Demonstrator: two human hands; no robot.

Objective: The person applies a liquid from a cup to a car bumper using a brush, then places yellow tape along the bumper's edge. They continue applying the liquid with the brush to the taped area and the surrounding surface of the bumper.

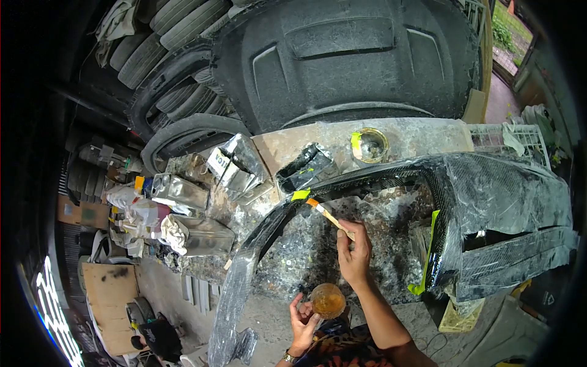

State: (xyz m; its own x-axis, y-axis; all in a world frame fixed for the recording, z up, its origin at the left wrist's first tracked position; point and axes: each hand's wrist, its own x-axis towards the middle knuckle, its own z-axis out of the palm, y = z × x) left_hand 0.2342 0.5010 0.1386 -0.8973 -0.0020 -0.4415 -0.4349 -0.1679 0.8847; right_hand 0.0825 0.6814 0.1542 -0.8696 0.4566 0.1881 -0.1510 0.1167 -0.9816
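My right hand [356, 252] is closed around the wooden handle of a paintbrush [330, 218]. The brush's orange-coloured tip is right by a strip of yellow-green tape [300, 195] on the inner edge of a large dark car body panel [510, 199]. Woven black fibre shows along that edge, and more yellow-green tape [434, 244] runs down the panel's right inner side. Low in front of me, my left hand [302, 324] grips a round cup [328, 301] with amber liquid in it.
The panel rests on a stained workbench [306, 260]. Behind it stand an open tin [370, 145], a cut-open black container [306, 169] and a cut metal can [238, 165]. More metal cans [205, 237] crowd the left. A dark car hood [348, 67] and stacked tyres [186, 21] stand behind.
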